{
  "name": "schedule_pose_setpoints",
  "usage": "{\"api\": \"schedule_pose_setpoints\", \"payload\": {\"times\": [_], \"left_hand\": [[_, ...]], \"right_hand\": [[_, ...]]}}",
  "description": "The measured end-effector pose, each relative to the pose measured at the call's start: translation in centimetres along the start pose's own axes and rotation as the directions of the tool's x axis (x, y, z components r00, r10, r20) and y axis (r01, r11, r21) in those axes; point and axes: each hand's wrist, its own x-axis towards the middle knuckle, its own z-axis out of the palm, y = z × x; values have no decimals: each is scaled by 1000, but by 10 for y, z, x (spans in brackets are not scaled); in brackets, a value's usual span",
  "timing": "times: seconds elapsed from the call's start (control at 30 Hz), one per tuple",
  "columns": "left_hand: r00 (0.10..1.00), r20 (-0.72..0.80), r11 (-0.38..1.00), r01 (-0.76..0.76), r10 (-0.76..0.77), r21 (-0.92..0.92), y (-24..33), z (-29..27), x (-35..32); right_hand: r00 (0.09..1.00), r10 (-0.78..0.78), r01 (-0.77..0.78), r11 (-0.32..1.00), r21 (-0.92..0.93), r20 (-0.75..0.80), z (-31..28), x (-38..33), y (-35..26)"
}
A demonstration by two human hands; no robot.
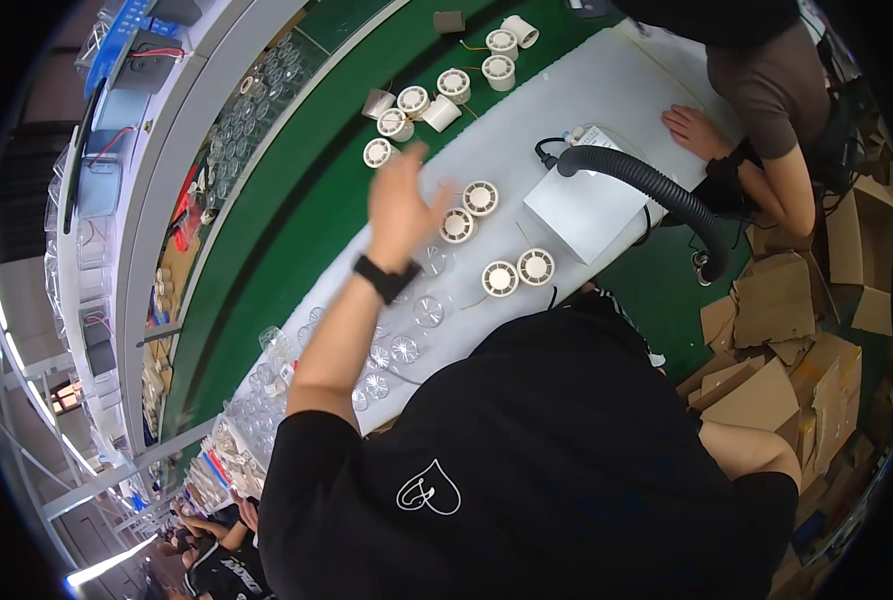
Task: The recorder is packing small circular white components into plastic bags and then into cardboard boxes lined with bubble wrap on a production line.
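Note:
My left hand (402,205) reaches over the pale work surface (567,105), a black band on its wrist. Its thumb stands away from the fingers, which are slightly smeared by motion, and nothing shows in its grip. Right beside it stand two white round housings (469,210) with slotted tops. Another pair of slotted housings (518,272) sits nearer my body. Below my wrist lie clear round plastic covers (430,311). Of my right arm only a bare part (747,450) shows at the right; the hand is out of sight.
Several more white housings (414,100) rest on the green belt (317,215) beyond. A white box (587,205) with a black corrugated hose (657,185) stands to the right. A co-worker's hand (694,132) lies on the surface. Opened cardboard boxes (787,300) crowd the right side.

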Motion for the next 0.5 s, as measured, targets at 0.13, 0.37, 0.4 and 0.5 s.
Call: {"api": "schedule_pose_setpoints", "payload": {"times": [0.13, 0.37, 0.4, 0.5], "left_hand": [[969, -53, 938, 246, -241, 242, -121, 19, 49], [884, 104, 878, 429, -456, 211, -164, 80, 72], [866, 129, 866, 452, -484, 215, -160, 87, 77], [865, 126, 864, 452, -485, 224, -172, 70, 51]], "right_hand": [[998, 28, -26, 998, -59, 48, 3, -8, -6], [999, 45, -44, 998, 49, -5, 0, -9, -20], [999, 53, -52, 995, 87, -13, -3, -5, -14], [999, 39, -40, 994, 99, 12, -6, 9, -5]]}}
